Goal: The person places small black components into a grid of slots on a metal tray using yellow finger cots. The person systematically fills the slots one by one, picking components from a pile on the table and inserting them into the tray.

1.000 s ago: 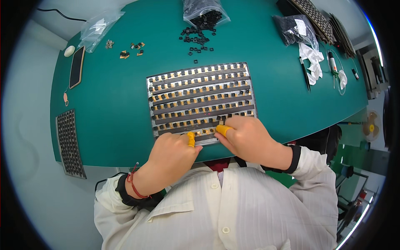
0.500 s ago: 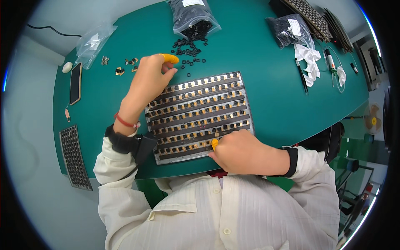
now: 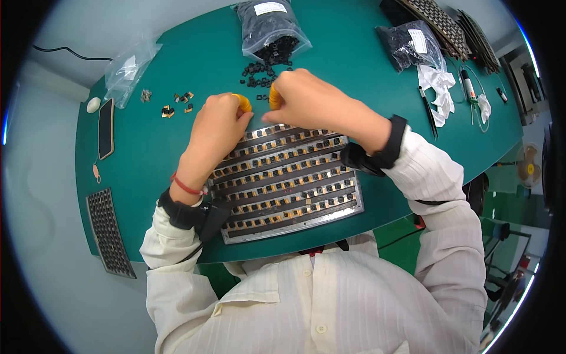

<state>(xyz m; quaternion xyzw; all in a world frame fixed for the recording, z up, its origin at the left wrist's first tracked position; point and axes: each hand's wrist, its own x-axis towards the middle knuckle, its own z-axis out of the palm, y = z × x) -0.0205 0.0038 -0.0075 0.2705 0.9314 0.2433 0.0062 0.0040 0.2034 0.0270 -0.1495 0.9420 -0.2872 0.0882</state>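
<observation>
A metal tray (image 3: 298, 228) lies in front of me, lined with rows of small black square parts set on gold-coloured pieces. My left hand (image 3: 216, 123) is above its far left corner, yellow cover on one fingertip, thumb and finger drawn together. Facing it, my right hand (image 3: 308, 99) reaches over the tray's far edge, also with a yellow finger cover and its fingers pinched. The fingertips are a short gap apart; whatever they hold is too small or hidden. Just beyond them, loose black square parts (image 3: 257, 75) spill from a clear bag (image 3: 253, 36).
Small gold-and-black pieces (image 3: 168, 111), a phone (image 3: 106, 130) and an empty clear bag (image 3: 127, 74) lie to the left. On the right are another bag of black parts (image 3: 407, 50), crumpled tissue (image 3: 437, 88), tweezers (image 3: 428, 112) and stacked trays (image 3: 439, 26). Another filled tray (image 3: 110, 233) sits at the left edge.
My right hand has gone from the tray's near right side up to its far edge, beside the left hand. The left hand has dropped slightly nearer, and a few loose parts have shifted.
</observation>
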